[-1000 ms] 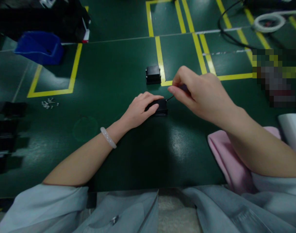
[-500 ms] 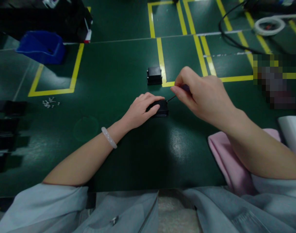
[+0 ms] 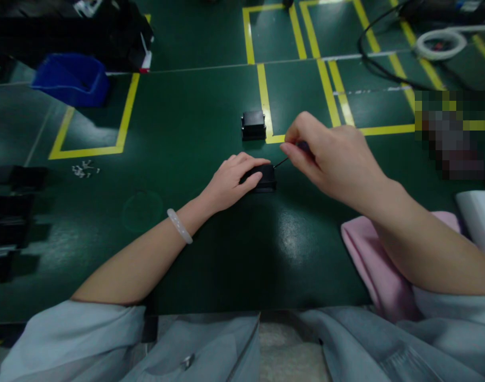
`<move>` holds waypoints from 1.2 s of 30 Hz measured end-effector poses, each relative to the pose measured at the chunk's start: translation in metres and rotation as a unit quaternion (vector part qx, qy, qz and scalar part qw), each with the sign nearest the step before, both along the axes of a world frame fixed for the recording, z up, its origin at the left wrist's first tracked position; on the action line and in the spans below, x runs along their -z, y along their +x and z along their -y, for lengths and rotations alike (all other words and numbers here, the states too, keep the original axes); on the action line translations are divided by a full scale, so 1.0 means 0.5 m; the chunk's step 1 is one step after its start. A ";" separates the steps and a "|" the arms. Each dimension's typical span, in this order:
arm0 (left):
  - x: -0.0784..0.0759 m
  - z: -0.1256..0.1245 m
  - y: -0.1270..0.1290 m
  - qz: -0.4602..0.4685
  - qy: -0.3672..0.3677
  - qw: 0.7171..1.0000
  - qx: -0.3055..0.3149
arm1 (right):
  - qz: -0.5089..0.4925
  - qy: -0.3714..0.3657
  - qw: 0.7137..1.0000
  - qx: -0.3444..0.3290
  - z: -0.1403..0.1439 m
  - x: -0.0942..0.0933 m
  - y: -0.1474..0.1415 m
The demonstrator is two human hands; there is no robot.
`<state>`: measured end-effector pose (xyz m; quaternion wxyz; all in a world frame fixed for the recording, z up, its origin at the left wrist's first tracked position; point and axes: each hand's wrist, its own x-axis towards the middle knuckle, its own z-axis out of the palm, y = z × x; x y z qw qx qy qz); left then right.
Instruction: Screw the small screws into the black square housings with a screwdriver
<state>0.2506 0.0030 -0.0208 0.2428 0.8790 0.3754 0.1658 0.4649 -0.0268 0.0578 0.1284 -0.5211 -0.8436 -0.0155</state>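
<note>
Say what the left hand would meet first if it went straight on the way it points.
Probably the thin tool in the right hand, its tip by the black box under the left hand; depth is hard to judge.

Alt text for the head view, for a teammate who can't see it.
A person's left grip holds a small black rectangular block on a dark green tabletop; the right grip holds a thin dark-shafted tool at that block's right side. A similar black block stands beyond.
</note>
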 end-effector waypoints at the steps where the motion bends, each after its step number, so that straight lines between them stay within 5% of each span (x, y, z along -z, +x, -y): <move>1: 0.000 0.000 0.000 0.000 -0.001 1.000 0.000 | -0.010 -0.004 1.000 0.000 0.000 0.000 -0.001; 36: 0.003 -0.001 0.000 0.008 0.003 1.000 0.001 | 0.007 0.003 1.000 -0.003 0.002 -0.001 0.001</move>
